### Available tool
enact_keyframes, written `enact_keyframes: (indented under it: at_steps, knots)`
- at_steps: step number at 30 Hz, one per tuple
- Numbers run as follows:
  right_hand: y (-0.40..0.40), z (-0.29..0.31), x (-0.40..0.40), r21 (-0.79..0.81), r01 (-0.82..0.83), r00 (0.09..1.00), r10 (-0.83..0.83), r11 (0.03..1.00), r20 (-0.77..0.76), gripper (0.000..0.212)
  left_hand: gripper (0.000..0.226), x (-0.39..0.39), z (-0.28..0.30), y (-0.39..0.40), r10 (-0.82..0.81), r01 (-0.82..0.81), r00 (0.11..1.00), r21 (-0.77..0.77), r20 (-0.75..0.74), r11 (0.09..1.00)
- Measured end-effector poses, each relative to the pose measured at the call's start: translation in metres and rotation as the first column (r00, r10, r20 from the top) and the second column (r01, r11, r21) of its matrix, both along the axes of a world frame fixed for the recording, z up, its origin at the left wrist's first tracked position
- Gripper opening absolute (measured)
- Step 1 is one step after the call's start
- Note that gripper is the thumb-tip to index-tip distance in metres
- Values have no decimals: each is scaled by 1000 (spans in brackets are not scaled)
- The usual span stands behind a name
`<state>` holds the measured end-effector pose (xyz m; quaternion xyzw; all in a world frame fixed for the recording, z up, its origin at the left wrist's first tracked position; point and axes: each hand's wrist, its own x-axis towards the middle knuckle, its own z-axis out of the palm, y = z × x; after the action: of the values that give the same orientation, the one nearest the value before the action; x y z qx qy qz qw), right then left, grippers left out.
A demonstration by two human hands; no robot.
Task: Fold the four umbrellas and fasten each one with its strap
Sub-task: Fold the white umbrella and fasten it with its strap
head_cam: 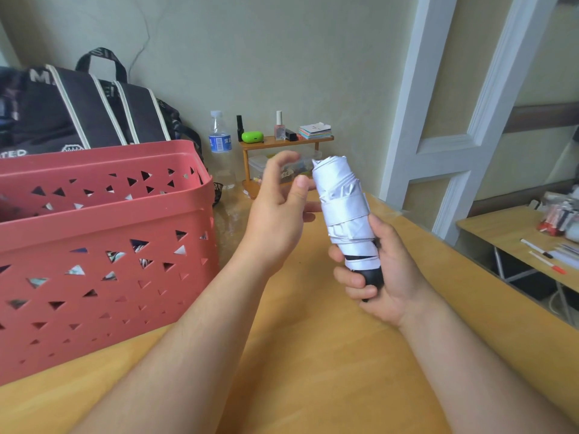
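- the right hand grips the black handle of a folded white umbrella, fingers curled round the handle's front and thumb lying up along the lower canopy.
- the umbrella is held above the wooden table, nearly upright, its top leaning a little to the left and away from the camera.
- its canopy is rolled into a tight cylinder, and a white strap runs around the middle of the roll; where its end fastens cannot be made out.
- the left hand is just beside the umbrella on its left, fingers loosely spread and relaxed, holding nothing; some fingertips pass behind the roll, and whether they touch the fabric cannot be told.
- a red plastic basket with triangular cut-outs stands on the table to the left; patterned fabric shows through some of the holes.
- behind the basket sits a black bag with cream stripes.
- a water bottle stands by the wall, next to a small wooden shelf bearing a green case, a nail polish bottle and a stack of coloured paper.
- at far right another table holds markers.
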<state>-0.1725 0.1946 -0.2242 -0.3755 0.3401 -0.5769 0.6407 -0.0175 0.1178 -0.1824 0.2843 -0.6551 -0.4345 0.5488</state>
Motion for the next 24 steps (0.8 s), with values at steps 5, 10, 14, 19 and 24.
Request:
enact_keyframes:
  at_steps: [5, 10, 14, 19, 24]
  knots:
    - [-2, -5, 1, -31, 40, 998, -42, 999, -54, 41, 30, 3, 3, 3, 95, -90, 993, -69, 75, 994]
    - [-5, -9, 2, -57, 87, 992, -92, 995, -89, 45, 12, 1, 6, 6, 21, 11, 980, -157, 198, 988]
    - [-5, -10, 2, -59, 84, 984, -92, 995, -152, 40, 16, 2, 1, -2, 38, -19, 977, -90, 208, 996]
    - [-5, -9, 5, -68, 120, 972, -131, 990, -193, 28, 11, -2, -4, -2, 108, -91, 971, -90, 212, 992]
    - [-6, -12, 7, -94, 162, 960, -179, 982, -216, 27, 24, 2, 2, 1, 277, -173, 909, -323, 311, 930]
